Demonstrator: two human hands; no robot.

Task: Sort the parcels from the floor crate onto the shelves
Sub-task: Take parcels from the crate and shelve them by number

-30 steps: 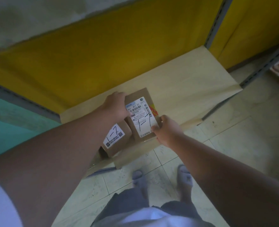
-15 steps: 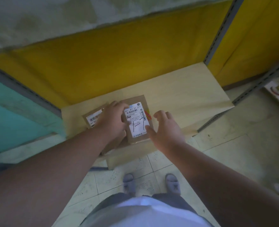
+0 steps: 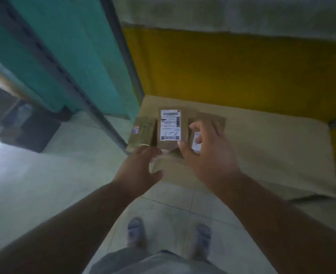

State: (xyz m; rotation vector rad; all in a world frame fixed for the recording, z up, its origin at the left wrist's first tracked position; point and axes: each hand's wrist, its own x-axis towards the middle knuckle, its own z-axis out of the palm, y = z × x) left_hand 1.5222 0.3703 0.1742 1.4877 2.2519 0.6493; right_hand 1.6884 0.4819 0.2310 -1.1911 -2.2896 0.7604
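Placing step is basically wrapped up here. Three parcels sit in a row at the left end of the shelf (image 3: pixel 262 139) — a plain box (image 3: pixel 141 133) just ahead of the left hand (image 3: pixel 137 171), the labelled box (image 3: pixel 171 127) between the two hands, and a third box (image 3: pixel 212 120) mostly hidden behind the right hand (image 3: pixel 208 153). Both hands are spread, fingers apart, not clamped on anything, though the right fingertips look close to touching. The crate isn't in view, so I'd guess the next move is turning back to find it and grabbing another parcel.
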